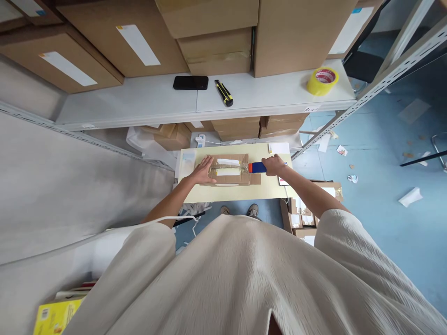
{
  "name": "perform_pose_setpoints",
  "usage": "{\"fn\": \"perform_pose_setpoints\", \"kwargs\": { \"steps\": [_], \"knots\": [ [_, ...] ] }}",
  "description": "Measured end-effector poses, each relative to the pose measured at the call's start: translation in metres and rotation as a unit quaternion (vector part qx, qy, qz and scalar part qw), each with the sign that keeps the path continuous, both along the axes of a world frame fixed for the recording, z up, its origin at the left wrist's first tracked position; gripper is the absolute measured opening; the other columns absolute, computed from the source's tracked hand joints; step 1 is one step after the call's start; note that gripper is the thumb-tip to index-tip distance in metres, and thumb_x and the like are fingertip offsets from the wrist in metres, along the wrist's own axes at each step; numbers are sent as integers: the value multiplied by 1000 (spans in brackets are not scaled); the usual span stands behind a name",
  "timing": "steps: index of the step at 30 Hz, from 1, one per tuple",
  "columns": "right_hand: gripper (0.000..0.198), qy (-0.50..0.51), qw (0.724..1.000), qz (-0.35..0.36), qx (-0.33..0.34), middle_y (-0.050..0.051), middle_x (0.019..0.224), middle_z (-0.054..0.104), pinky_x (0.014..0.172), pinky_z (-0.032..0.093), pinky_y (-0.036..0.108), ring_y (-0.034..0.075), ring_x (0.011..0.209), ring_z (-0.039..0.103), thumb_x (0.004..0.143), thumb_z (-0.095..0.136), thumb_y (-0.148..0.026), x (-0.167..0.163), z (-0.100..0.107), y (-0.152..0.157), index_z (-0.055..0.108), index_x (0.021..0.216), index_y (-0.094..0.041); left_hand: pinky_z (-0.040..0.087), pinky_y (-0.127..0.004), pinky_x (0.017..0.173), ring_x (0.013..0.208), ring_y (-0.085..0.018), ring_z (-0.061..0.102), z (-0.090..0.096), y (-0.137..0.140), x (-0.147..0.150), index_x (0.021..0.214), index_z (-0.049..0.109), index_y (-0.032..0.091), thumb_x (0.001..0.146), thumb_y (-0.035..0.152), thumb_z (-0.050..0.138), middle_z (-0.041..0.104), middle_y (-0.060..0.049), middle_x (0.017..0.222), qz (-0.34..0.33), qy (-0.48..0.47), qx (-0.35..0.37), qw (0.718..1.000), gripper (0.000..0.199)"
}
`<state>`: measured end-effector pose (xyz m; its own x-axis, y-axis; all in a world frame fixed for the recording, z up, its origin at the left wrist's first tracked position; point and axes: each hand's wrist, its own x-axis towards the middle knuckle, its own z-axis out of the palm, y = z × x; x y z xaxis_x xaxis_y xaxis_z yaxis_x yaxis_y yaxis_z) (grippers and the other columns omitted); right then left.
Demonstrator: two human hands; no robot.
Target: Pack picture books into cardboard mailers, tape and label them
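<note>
A small cardboard box (223, 179) with white labels lies on the pale yellow table (195, 193). Clear tape runs along its top seam. My left hand (203, 171) rests on the box's left end, fingers spread and pressing on it. Past the right end, my right hand (274, 165) is closed around a blue and orange tape dispenser (257, 167), whose orange front meets the tape at the box's edge. A cardboard flap sticks out below the dispenser. Partly behind my right wrist lies a phone (283, 180) with a lit screen.
Above the table, a grey shelf (139, 100) bears large cartons, a black phone (190, 83), a utility knife (224, 93) and a yellow tape roll (322, 81). An open carton (287, 216) of small boxes stands at the lower right. Paper scraps litter the blue floor (377, 153).
</note>
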<state>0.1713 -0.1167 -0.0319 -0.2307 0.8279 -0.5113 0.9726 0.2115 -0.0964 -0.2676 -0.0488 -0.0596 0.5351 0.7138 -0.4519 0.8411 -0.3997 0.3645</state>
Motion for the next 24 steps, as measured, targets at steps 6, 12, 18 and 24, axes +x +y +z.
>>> {"fn": "perform_pose_setpoints", "kwargs": {
  "steps": [6, 12, 18, 24],
  "knots": [
    [52, 17, 1000, -18, 9, 26, 121, 83, 120, 37, 57, 46, 125, 77, 72, 93, -20, -17, -13, 1, 74, 120, -18, 18, -54, 146, 183, -43, 0, 4, -1, 2, 189, 3, 18, 75, 73, 95, 1, -22, 196, 4, 0, -7, 1000, 157],
    [59, 9, 992, -121, -28, 19, 120, 83, 109, 50, 48, 37, 115, 79, 83, 92, -41, 10, -29, -14, 68, 133, -19, 17, -56, 146, 183, -42, -3, 5, -3, 3, 190, -1, 22, 76, 70, 95, -2, -20, 196, 13, 2, -17, 1000, 156],
    [70, 125, 937, -321, -51, 18, 116, 83, 81, 57, 37, 35, 106, 79, 89, 83, -74, 42, -47, -32, 71, 128, -18, 13, -57, 147, 182, -44, -1, 1, -1, 1, 190, 3, 21, 73, 69, 97, -1, -20, 196, 22, -23, -20, 999, 157],
    [45, 158, 911, -381, -28, 23, 129, 82, 88, 56, 38, 36, 111, 79, 114, 44, -46, 32, -55, -52, 73, 128, -14, 17, -57, 146, 182, -45, 5, -3, -3, -2, 189, 12, 21, 73, 69, 98, 8, -20, 196, 24, -55, 1, 998, 152]
  ]
}}
